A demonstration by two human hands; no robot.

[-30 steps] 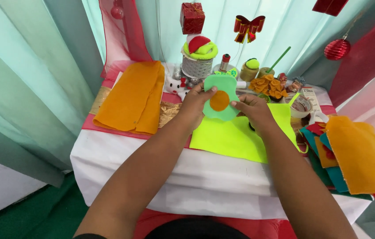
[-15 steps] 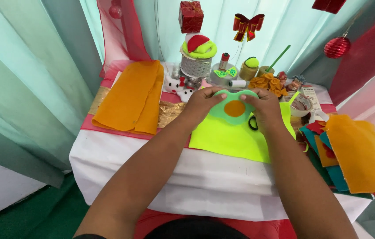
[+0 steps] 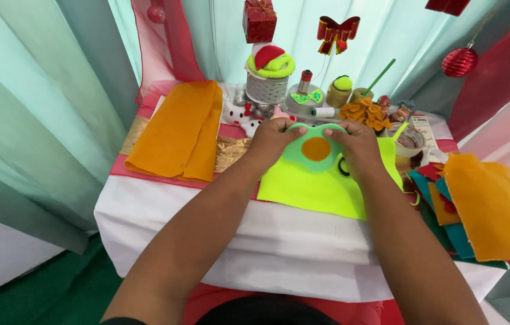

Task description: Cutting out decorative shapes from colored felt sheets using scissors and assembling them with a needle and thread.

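Head view, looking down on table (image 3: 279,241) under white cloth. Left hand (image 3: 273,139) and right hand (image 3: 354,144) both closed on green felt shape (image 3: 312,157), one at each upper corner, thumbs on top, fingers curled behind the edge. Orange felt disc (image 3: 316,148) centred on the green shape, between the two hands. Shape held low over yellow-green sheet (image 3: 321,186); touching the sheet or just above it, cannot tell. Black ring (image 3: 343,167) partly visible under right hand, kind unclear.

Left of the hands: folded orange felt (image 3: 177,129) lying flat, gold ribbon (image 3: 225,153) just beside it. Behind left hand: small white plush toy (image 3: 240,117).

Back row, left to right: silver spool (image 3: 267,87) with red and yellow-green felt coil on top, small bottle with red cap (image 3: 305,81), white thread spool (image 3: 324,112) on its side, jar with yellow-green top (image 3: 339,90), cluster of orange felt roses (image 3: 366,114). Tape roll (image 3: 411,138) near right hand.

Right edge: stack of felt pieces (image 3: 489,204), orange on top, teal and red beneath, overhanging the table edge.

Above: red gift box (image 3: 260,21), red bow (image 3: 338,30), red bauble (image 3: 459,60) hanging against pale teal curtains (image 3: 44,90).
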